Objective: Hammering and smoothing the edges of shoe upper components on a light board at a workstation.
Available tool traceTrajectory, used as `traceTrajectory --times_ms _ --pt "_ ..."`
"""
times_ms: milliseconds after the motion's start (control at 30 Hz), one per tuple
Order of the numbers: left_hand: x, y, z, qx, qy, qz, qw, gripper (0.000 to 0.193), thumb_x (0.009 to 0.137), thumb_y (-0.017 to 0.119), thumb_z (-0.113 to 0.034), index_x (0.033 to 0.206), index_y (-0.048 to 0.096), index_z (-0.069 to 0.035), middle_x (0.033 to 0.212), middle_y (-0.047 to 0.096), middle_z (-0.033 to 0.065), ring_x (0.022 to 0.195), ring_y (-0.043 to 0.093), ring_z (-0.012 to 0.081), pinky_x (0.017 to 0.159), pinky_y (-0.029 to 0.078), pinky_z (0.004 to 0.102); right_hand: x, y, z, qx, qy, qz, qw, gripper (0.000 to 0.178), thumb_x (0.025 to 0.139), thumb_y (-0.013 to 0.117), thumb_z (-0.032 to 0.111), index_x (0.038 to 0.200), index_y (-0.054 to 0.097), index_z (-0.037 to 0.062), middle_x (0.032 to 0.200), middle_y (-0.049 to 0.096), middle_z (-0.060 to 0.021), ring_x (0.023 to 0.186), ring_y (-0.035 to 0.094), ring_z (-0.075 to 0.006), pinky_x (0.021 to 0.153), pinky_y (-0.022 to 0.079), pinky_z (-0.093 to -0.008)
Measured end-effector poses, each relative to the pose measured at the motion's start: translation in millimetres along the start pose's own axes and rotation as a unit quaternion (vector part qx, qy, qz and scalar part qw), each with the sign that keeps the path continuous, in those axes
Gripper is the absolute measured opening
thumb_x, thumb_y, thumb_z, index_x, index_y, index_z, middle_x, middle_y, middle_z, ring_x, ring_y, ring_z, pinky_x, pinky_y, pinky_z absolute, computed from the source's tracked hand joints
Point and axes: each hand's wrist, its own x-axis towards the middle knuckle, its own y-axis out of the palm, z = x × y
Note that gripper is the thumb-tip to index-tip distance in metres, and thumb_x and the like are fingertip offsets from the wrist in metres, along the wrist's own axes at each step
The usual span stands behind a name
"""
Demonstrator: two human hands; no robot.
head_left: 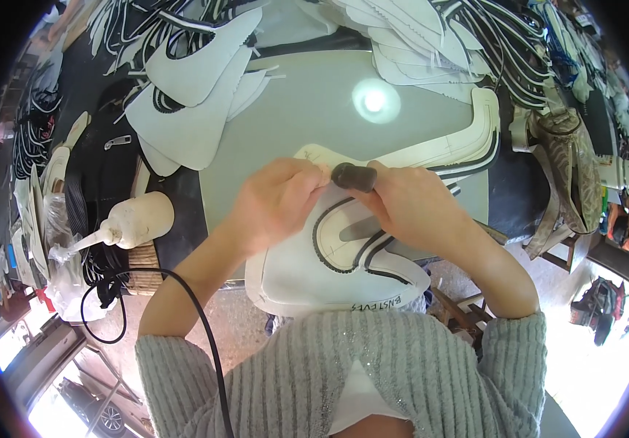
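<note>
Fingers: those of the left hand (274, 196) are curled inward, tips gathered by the upper part of the white panel (285, 266); whether they pinch something, I cannot tell. Those of the right hand (409, 203) are closed around a dark tool (351, 177).
Bottle: the pale bottle (139, 219) lies on its side, its nozzle to the left, near a black cable (199, 310).
Left stack: several white pieces (187, 135) overlap one another.
White panel: it is under both hands, the upper part on the grey mat (307, 95), the lower part reaching to the lap. I judge it light, rather stiff but bendable, and smooth enough to slide. The plain border seems the better hold; the dark-trimmed rounded piece (338, 244) on it may crease.
Dark tool: it is between the two hands; it looks short and firm, probably best taken around its thick body.
Right stack: more white pieces (420, 51) are spread at the far side.
Curved strip: this white strip (484, 120) with dark edge lies beyond the right hand.
Bag: one brownish patterned bag (568, 164) is at the right.
</note>
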Motion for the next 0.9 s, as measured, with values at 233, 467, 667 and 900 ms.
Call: traceTrajectory --times_ms 233,467,667,900 --pt "-10 -4 -3 -0.007 -0.001 0.003 1.0 0.037 0.076 0.075 0.008 0.106 0.054 0.001 0.093 0.068 0.015 0.079 0.068 0.0303 0.065 0.057 0.0359 8 -8 -1 -0.014 -0.023 0.03 0.999 0.032 0.096 0.057 0.028 0.085 0.057 -0.0012 0.068 0.064 -0.0186 0.065 0.064 -0.0384 0.061 0.051 -0.0464" --pt "-6 -7 -6 0.045 0.03 -0.011 0.998 0.04 0.073 0.073 0.01 0.106 0.053 0.001 0.088 0.066 0.0152 0.076 0.068 0.0308 0.063 0.057 0.0359 23 -10 4 -0.014 -0.073 0.009 0.997 0.034 0.097 0.056 0.029 0.084 0.058 -0.0019 0.067 0.063 -0.0191 0.065 0.064 -0.0391 0.059 0.05 -0.0457" --pt "-18 4 0 -0.019 -0.003 -0.058 0.998 0.04 0.071 0.067 0.008 0.106 0.051 -0.004 0.083 0.064 0.0108 0.057 0.061 0.0241 0.049 0.05 0.033 30 -8 6 -0.009 -0.089 -0.021 0.996 0.034 0.097 0.055 0.029 0.083 0.059 -0.0018 0.068 0.063 -0.0194 0.065 0.064 -0.0393 0.059 0.05 -0.0472" --pt "-18 -2 0 -0.003 -0.003 -0.059 0.998 0.04 0.073 0.066 0.008 0.107 0.049 -0.004 0.082 0.063 0.0086 0.054 0.06 0.019 0.049 0.049 0.0304 30 -14 12 0.016 -0.038 -0.025 0.999 0.031 0.095 0.058 0.03 0.09 0.059 -0.0007 0.073 0.063 -0.0221 0.072 0.063 -0.0425 0.063 0.048 -0.0503"
